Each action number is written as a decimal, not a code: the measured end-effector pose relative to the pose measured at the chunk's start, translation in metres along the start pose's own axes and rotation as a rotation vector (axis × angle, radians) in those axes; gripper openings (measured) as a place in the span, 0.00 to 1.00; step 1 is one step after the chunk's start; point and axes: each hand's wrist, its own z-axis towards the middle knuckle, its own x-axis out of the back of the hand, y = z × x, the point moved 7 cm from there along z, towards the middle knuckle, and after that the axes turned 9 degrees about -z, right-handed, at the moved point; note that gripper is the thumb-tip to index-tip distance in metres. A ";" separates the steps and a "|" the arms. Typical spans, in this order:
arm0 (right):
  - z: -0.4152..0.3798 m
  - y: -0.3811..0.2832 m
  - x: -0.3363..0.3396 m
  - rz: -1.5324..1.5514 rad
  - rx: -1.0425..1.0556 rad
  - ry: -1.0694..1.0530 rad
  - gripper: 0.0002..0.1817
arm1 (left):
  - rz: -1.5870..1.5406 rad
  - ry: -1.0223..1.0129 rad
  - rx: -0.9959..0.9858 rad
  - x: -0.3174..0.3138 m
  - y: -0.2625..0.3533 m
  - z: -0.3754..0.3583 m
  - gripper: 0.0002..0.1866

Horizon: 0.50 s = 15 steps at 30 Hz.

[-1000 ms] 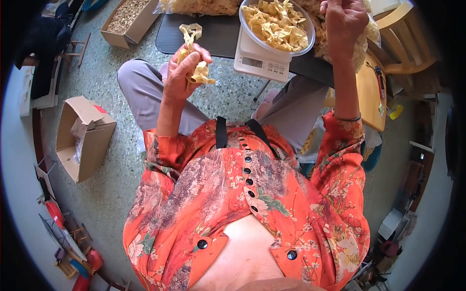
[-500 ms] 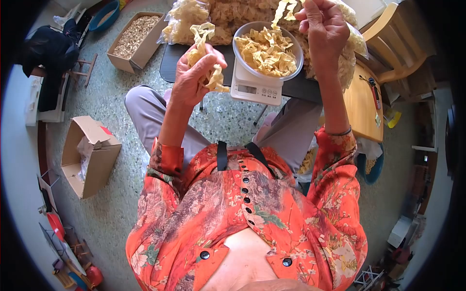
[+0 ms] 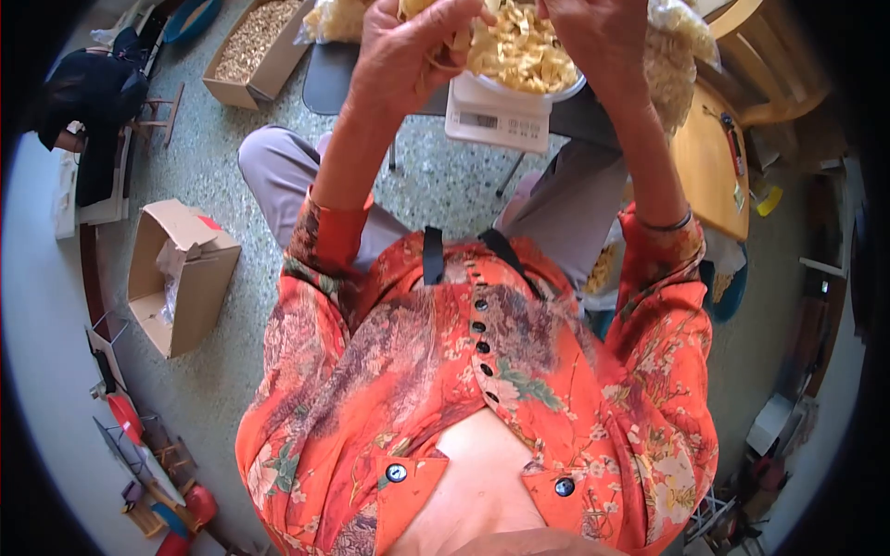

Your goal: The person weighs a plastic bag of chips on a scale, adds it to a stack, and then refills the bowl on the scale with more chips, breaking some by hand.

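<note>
My left hand point(image 3: 408, 46) is closed around curly, pale yellow dried strips point(image 3: 454, 44), left of the bowl. My right hand point(image 3: 603, 42) is over the bowl's right side, its fingers bent together at the top edge of the view; what they pinch is hidden. Between the hands a round clear plastic bowl point(image 3: 547, 94), heaped with the same dried strips point(image 3: 522, 56), rests on a white kitchen scale point(image 3: 475, 135) with a lit display. My hands and the frame's top edge hide part of the bowl.
The scale stands on a dark table point(image 3: 329, 83). Bulging bags of dried strips point(image 3: 669, 74) are at its right. A wooden chair point(image 3: 769, 56) is beyond. Cardboard boxes point(image 3: 199, 287) stand on the floor at left. Another person point(image 3: 88, 102) in dark clothes is at far left.
The view has tilted, so table, bowl and scale sit higher in the frame. My left hand has moved right, closer to the bowl and my right hand. The strip in my right hand no longer shows.
</note>
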 end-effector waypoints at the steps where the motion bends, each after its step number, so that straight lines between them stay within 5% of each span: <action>1: -0.001 -0.002 -0.005 0.020 0.015 -0.033 0.01 | -0.072 -0.065 0.016 -0.002 0.002 -0.002 0.12; 15: -0.011 -0.019 -0.025 0.034 0.239 -0.081 0.06 | 0.046 0.020 -0.155 0.013 0.028 -0.014 0.07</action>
